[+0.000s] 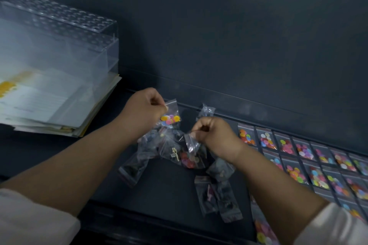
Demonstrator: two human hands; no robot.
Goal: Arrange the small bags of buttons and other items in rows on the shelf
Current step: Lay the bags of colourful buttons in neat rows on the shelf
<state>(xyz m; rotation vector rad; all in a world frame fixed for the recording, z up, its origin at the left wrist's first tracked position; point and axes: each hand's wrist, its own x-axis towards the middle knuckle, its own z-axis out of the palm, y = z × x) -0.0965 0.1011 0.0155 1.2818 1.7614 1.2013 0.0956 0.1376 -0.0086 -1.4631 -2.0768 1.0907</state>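
Observation:
My left hand (pixel 144 108) pinches the top of a small clear bag of bright buttons (pixel 171 118), lifted over the dark shelf (pixel 165 191). My right hand (pixel 214 132) pinches the top edge of another clear bag (pixel 191 144), whose reddish buttons hang low in it. Between and below both hands lies a loose heap of bags (pixel 159 149) with dark items; one bag holds a metal zipper pull (pixel 175 153). To the right, bags of coloured buttons lie in neat rows (pixel 310 161) along the shelf.
A clear plastic box (pixel 57 45) stands on a stack of papers and folders (pixel 53 103) at the left. Two dark bags (pixel 217 197) lie apart near the front. The dark back wall (pixel 219 36) rises behind the shelf.

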